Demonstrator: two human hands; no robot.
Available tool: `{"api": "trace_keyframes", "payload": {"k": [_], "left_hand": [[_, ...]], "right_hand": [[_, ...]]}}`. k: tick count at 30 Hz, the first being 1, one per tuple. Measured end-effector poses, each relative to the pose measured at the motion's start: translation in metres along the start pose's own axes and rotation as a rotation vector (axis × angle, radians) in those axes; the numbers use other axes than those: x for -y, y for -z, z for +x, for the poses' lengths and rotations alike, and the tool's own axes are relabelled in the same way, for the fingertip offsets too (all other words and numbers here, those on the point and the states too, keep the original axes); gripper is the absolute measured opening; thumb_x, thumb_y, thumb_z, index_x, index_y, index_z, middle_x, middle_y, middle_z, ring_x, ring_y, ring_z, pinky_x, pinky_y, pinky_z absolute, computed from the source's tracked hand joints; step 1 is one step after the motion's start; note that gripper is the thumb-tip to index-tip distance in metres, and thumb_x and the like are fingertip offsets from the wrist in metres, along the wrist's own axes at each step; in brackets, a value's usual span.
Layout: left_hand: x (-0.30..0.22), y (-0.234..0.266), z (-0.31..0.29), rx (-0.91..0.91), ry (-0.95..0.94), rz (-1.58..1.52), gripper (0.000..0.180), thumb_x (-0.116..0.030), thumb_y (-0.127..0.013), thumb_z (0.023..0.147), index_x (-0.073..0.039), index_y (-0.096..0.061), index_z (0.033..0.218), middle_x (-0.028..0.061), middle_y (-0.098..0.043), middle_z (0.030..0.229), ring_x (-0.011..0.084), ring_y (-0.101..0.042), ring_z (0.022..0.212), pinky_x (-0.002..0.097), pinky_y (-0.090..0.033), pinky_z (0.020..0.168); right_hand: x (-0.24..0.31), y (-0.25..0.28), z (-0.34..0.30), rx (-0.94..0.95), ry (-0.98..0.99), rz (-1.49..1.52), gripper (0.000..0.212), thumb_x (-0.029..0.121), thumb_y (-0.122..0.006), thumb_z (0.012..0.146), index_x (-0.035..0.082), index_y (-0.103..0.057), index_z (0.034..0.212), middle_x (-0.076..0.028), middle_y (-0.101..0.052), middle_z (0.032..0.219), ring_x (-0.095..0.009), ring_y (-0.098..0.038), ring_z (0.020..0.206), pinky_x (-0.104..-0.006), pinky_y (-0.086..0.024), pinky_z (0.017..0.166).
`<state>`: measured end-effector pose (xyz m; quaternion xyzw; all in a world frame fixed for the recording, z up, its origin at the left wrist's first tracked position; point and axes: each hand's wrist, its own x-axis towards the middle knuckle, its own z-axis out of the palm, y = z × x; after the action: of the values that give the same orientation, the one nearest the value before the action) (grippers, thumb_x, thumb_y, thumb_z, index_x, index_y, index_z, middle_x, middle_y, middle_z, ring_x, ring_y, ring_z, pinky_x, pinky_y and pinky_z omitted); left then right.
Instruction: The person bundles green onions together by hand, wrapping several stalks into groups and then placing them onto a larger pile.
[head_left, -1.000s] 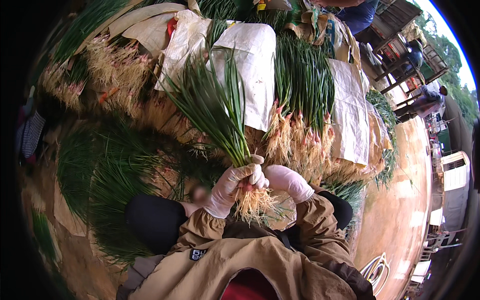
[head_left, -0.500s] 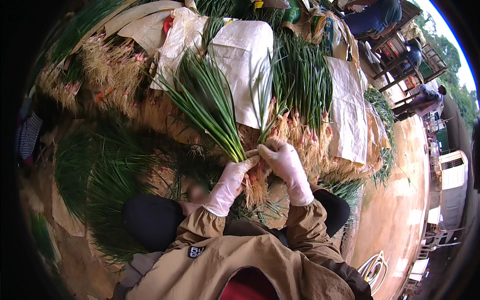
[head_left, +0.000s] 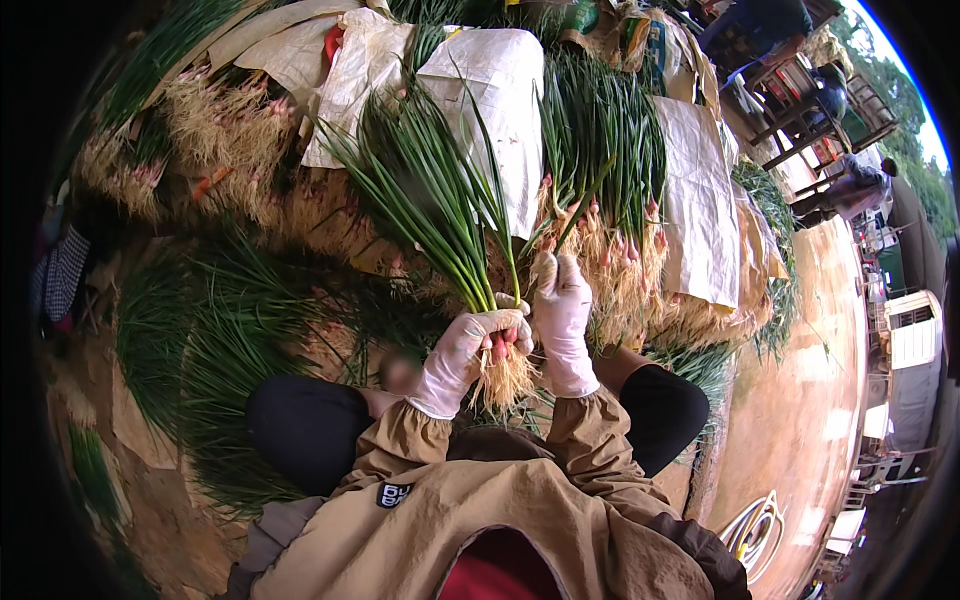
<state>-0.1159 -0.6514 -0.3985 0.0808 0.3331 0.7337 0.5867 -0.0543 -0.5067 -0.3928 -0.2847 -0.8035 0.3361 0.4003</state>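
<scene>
My left hand (head_left: 462, 350), in a pale glove, is closed around the lower stems of a bunch of spring onions (head_left: 445, 235). Their long green leaves fan up and to the left. Pinkish bulbs and straw-coloured roots (head_left: 505, 382) hang below the fingers. Just to the right, my right hand (head_left: 565, 325), also gloved, is raised with its fingers pinched together. From its fingertips a thin yellowish-green leaf (head_left: 585, 208) sticks up to the right, apart from the bunch. One slimmer stalk stands at the right side of the bunch in my left hand.
Ahead lies a long heap of spring onions (head_left: 610, 150), roots toward me, partly covered by white woven sacks (head_left: 700, 200). More loose greens (head_left: 235, 370) lie on the ground at left. A coiled hose (head_left: 752, 535) rests on the wet floor at right. People are at the far right.
The slim stalk that was between both hands now stands with the bunch in my left hand. My right hand has drawn up and away, holding a thin leaf.
</scene>
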Motion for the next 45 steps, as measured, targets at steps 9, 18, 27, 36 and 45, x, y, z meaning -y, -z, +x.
{"api": "trace_keyframes", "payload": {"k": [9,18,27,36,45], "left_hand": [[0.011,-0.020,0.001,-0.158,-0.027,0.247,0.013,-0.009,-0.067,0.088,0.001,-0.063,0.094,0.0081,-0.065,0.069,0.0139,-0.061,0.051,0.0220,-0.046,0.045],[0.018,-0.003,0.005,0.100,-0.077,-0.241,0.019,-0.016,-0.057,0.095,0.000,-0.057,0.105,0.0051,-0.058,0.072,0.0166,-0.058,0.064,0.0312,-0.047,0.062],[0.010,0.002,0.001,0.109,-0.217,-0.333,0.031,-0.015,-0.058,0.094,-0.001,-0.056,0.121,0.0002,-0.053,0.065,0.0159,-0.056,0.062,0.0341,-0.049,0.068],[-0.002,-0.002,0.004,-0.141,-0.094,-0.121,0.047,-0.013,-0.054,0.095,-0.002,-0.044,0.140,0.0161,-0.063,0.123,0.0219,-0.067,0.104,0.0209,-0.053,0.058],[0.018,-0.012,0.016,-0.265,-0.024,-0.087,0.015,-0.018,-0.060,0.095,-0.005,-0.063,0.099,0.0062,-0.065,0.073,0.0194,-0.064,0.055,0.0260,-0.049,0.045]], "right_hand": [[0.049,0.078,0.013,0.688,-0.269,-0.330,0.047,0.048,-0.055,0.094,0.004,-0.066,0.108,-0.020,-0.069,0.092,-0.033,-0.068,0.088,-0.0401,-0.052,0.080],[0.011,-0.003,0.016,0.466,-0.819,0.716,0.025,0.029,-0.061,0.096,0.004,-0.065,0.094,0.003,-0.062,0.075,-0.012,-0.054,0.065,-0.0283,-0.047,0.063],[0.043,0.029,0.071,1.130,-0.141,-0.640,0.041,0.039,-0.054,0.095,0.006,-0.067,0.116,-0.021,-0.068,0.109,-0.021,-0.067,0.071,-0.0374,-0.057,0.077],[0.005,0.003,0.148,0.560,-0.448,-0.052,0.025,0.021,-0.055,0.098,0.003,-0.064,0.111,-0.008,-0.070,0.086,-0.011,-0.063,0.065,-0.0246,-0.053,0.058],[0.001,0.012,-0.013,0.314,-0.740,0.787,0.024,0.022,-0.057,0.098,0.000,-0.062,0.105,-0.003,-0.060,0.064,-0.010,-0.049,0.040,-0.0249,-0.040,0.036]]}}
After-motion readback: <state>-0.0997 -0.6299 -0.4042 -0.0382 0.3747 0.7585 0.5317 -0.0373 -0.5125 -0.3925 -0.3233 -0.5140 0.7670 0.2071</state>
